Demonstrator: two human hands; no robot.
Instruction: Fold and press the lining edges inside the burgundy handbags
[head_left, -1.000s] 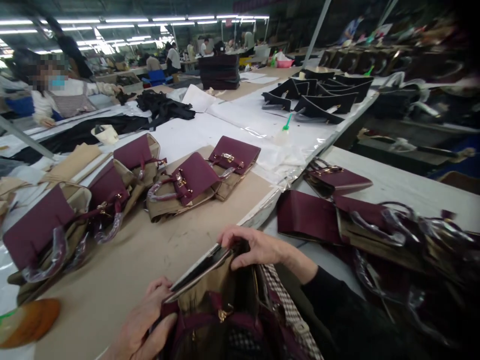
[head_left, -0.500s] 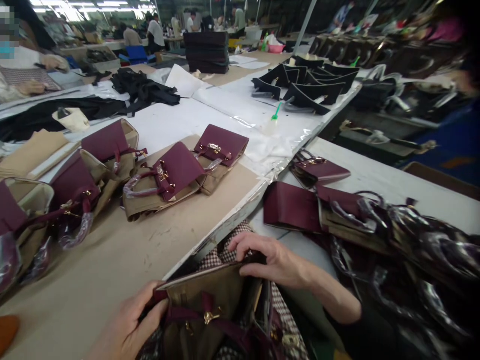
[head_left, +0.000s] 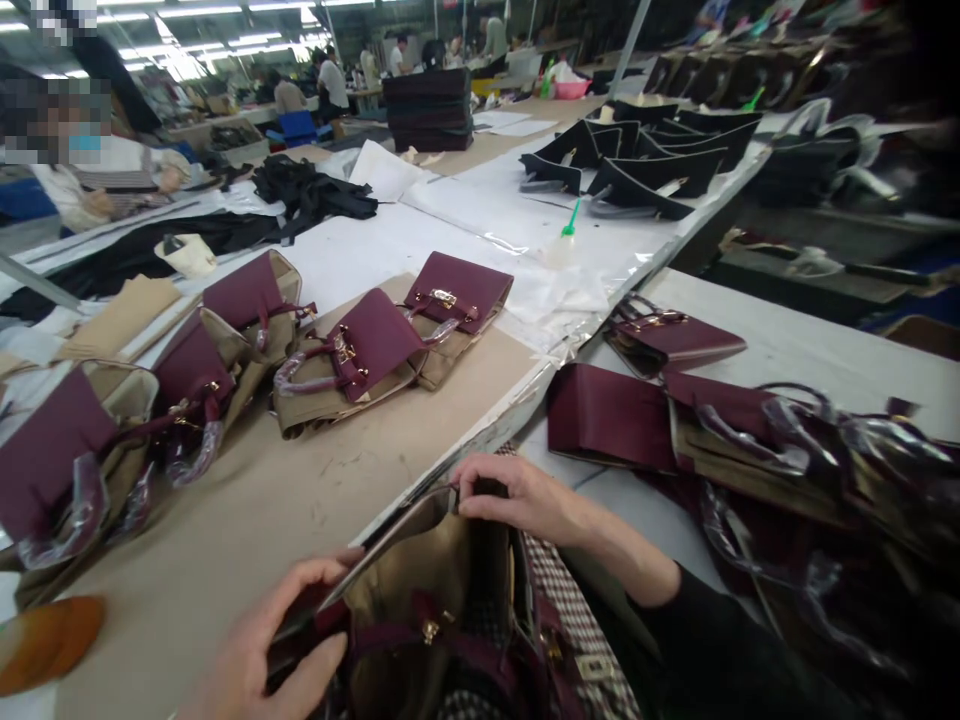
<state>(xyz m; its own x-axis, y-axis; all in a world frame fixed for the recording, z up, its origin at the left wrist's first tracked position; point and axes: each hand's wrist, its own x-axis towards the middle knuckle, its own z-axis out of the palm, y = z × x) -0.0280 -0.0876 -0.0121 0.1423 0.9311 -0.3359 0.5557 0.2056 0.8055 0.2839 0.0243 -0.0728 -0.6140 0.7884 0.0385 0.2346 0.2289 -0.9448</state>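
Note:
A burgundy handbag (head_left: 409, 575) with a tan lining and gold-coloured clasp parts lies low in front of me, its mouth turned up toward my view. My left hand (head_left: 281, 640) is wrapped around its left edge, thumb on the near side and fingers behind. At the far rim, my right hand (head_left: 510, 495) pinches the top edge between thumb and bent fingers. That edge bows in a curve between both hands. Brown-and-white checked cloth (head_left: 574, 590) shows beside and beneath the bag. The bag's lower part is out of frame.
Several similar burgundy bags (head_left: 382, 345) lie on the brown-papered table at left. More, with plastic-wrapped handles (head_left: 787, 435), are piled at right. Black bag pieces (head_left: 660, 175) stand farther back near a green-tipped bottle (head_left: 568, 235). An orange object (head_left: 52, 640) is at lower left. A person (head_left: 112, 180) works at upper left.
My right hand has moved left along the bag's rim, and the rim now bends into a curve. My left hand has tilted with the edge. The whole view has swung a little left.

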